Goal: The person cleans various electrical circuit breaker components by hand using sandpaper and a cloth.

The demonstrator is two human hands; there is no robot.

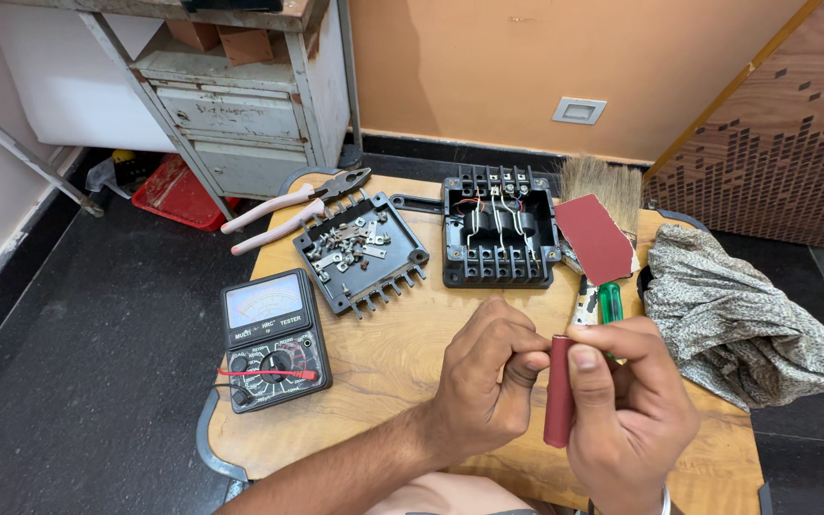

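Holding metal contacts (350,238): black tray (309,250).

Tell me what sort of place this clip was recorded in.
Probably a small home or shop electrical repair corner: an analog multimeter, pliers and an opened black switch housing lie on a small wooden table beside a worn metal cabinet.

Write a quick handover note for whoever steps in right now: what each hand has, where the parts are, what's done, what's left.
Right hand: pinching a folded strip of red sandpaper upright.
Left hand: fingers curled at the strip's top; whether they hold a small part is hidden.
On the wooden table: opened black housing with its wiring exposed, cover holding loose metal contacts, multimeter, pliers.
Done: unit opened.
Left: housing not closed.
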